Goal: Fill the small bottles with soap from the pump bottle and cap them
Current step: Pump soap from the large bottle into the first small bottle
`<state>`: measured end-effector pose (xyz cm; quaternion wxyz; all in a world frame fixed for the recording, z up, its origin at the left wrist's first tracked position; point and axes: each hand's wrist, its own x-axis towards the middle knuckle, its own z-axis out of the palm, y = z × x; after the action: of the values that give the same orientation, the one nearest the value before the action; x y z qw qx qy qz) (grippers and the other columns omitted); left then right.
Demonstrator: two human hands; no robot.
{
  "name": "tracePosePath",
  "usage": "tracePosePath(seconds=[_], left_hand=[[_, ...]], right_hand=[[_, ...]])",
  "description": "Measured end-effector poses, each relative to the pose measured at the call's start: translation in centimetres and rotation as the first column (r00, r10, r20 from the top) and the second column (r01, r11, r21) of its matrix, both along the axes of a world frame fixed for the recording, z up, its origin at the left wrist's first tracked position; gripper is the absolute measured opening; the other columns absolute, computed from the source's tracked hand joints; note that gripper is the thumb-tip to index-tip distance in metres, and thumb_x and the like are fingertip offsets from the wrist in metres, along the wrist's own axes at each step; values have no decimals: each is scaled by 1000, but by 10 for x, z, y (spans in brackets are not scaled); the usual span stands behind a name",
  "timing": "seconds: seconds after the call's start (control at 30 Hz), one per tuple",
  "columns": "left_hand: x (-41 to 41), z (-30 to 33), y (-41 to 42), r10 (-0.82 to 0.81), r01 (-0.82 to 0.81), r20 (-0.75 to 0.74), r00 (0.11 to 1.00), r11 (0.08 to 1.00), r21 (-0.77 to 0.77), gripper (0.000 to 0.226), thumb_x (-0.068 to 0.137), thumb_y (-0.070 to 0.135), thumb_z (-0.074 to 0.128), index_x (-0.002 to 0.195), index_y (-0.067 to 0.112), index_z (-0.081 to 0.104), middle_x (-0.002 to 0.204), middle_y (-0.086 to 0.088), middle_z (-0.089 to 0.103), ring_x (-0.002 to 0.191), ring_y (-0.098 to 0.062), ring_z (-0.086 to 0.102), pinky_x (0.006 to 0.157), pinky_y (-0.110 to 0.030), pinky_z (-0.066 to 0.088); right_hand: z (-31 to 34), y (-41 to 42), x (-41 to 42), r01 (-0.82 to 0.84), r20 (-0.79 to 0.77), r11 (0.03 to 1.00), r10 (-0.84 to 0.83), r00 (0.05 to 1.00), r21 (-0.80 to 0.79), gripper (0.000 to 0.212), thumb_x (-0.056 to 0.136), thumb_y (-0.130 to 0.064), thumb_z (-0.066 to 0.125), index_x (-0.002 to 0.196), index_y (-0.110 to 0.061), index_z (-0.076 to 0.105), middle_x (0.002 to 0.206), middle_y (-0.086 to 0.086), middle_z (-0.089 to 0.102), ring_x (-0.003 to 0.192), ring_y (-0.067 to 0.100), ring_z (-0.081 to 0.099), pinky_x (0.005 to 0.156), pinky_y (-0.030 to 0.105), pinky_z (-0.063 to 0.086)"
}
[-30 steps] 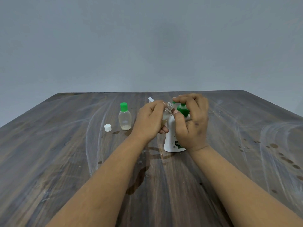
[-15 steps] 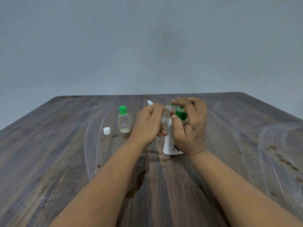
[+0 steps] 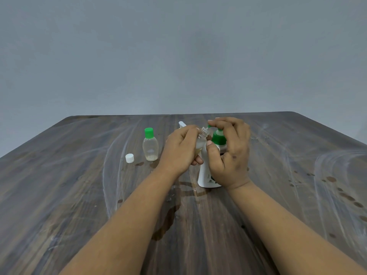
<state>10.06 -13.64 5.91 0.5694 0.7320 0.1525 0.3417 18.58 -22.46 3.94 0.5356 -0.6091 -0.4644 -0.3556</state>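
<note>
A white pump bottle (image 3: 206, 175) with a green pump head (image 3: 218, 138) stands mid-table. My right hand (image 3: 230, 153) rests over the pump head, fingers curved on top, thumb against the bottle's neck. My left hand (image 3: 181, 151) grips a small clear uncapped bottle (image 3: 201, 142), tilted, its open neck right under the green spout. A little yellowish liquid shows in it. A second small clear bottle (image 3: 150, 146) with a green cap stands to the left, with a loose white cap (image 3: 129, 158) beside it.
A white object (image 3: 182, 124) pokes out behind my left hand; I cannot tell what it is. The dark wooden table (image 3: 59, 195) has wet spots and smears, with drops at the right (image 3: 337, 187) and a spill (image 3: 168, 215) between my forearms.
The pump head has risen a little under my right hand. My left hand keeps the small bottle at the spout. The view has shifted slightly.
</note>
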Motion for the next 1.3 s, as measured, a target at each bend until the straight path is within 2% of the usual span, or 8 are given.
tracePosePath(seconds=[0.13,0.3,0.37,0.63,0.77,0.87,1.13,1.3], left_hand=[[0,0,0,3,-3,-6,1000,1000,3,37,101,21,38,95,-6,63,75,-30,63,50,-26,62,44,-24,44],[0,-1,0,-4,4,4,1000,1000,10,38,101,21,37,94,-2,65,80,-26,66,51,-26,61,45,-25,43],[1,-1,1,2,-2,1,1000,1000,13,38,101,22,37,94,-3,65,80,-27,66,51,-25,61,45,-24,43],[1,-1,1,8,-8,-3,1000,1000,3,36,101,22,38,92,-1,64,68,-23,63,50,-25,62,44,-25,43],[0,-2,1,-6,6,6,1000,1000,-1,37,101,22,37,93,0,66,70,-22,64,50,-25,61,45,-26,43],[-1,0,0,-5,5,1,1000,1000,10,38,102,21,37,94,-1,66,77,-26,66,51,-26,62,45,-24,45],[0,-1,1,-3,3,-4,1000,1000,13,36,102,21,37,95,-3,63,80,-31,63,50,-25,62,45,-24,45],[0,-1,0,-6,6,-1,1000,1000,14,38,102,22,36,93,2,68,80,-24,68,52,-26,62,46,-25,45]], right_hand=[[0,0,1,-3,-7,1000,4,1000,12,32,76,-20,53,99,-5,69,103,4,56,98,20,49,84,18,37],[-1,-1,-2,-15,-2,1000,15,1000,-4,45,76,-23,49,112,-1,64,116,11,56,110,24,49,95,18,34],[0,0,-1,-5,8,1000,5,1000,-13,45,75,-22,50,111,-1,64,116,11,57,111,24,49,96,19,34],[0,1,0,14,0,1000,-14,1000,26,31,75,-18,53,98,-5,69,102,-4,52,96,15,47,83,20,36],[-2,0,-2,22,15,1000,-22,1000,-16,44,76,-24,50,111,-1,65,113,10,56,106,24,49,94,18,33],[0,0,-2,24,21,1000,-24,1000,-16,44,78,-23,48,113,-1,64,117,12,57,111,25,50,99,16,29],[0,3,0,24,-18,999,-24,1000,25,31,76,-17,50,98,-5,69,101,3,57,96,18,48,84,17,36],[0,-1,-3,20,10,999,-20,1000,-36,45,76,-23,48,113,-1,64,115,11,55,107,23,47,94,12,29]])
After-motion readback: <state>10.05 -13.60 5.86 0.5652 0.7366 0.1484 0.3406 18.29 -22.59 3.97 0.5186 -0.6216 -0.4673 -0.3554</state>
